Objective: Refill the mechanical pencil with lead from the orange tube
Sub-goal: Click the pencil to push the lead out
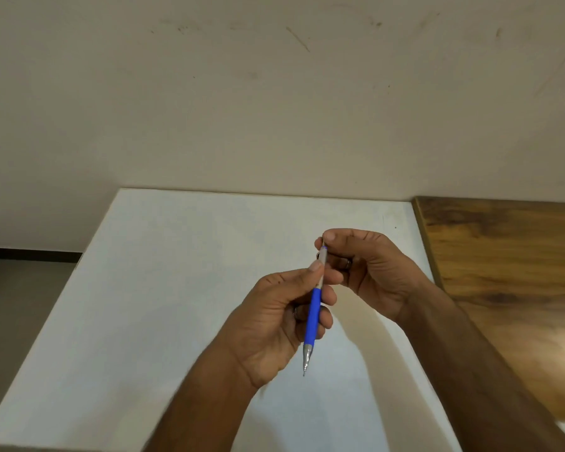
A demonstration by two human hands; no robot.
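So the pencil is up in the air above the white desk, tip pointing down toward the person, cap end pointing away. The left hand has its grip wrapped around the blue barrel, thumb pressed along the grey upper part, so that one's clamped on the pencil. The right hand sits just above the left, at the top of the pencil, thumb and forefinger closed together on the very top end, looks like it's pinching the cap or the eraser bit, though it's too small to say which, or whether any lead is in those fingers. Can't see the orange tube anywhere on the desk or in either hand, might be out of view. My guess is this is either the cap coming off to open the pencil or going back on after loading, honestly can't tell which from this. If it's the opening step, then nearly everything is left: getting lead out of the tube, dropping it in, capping, clicking it through
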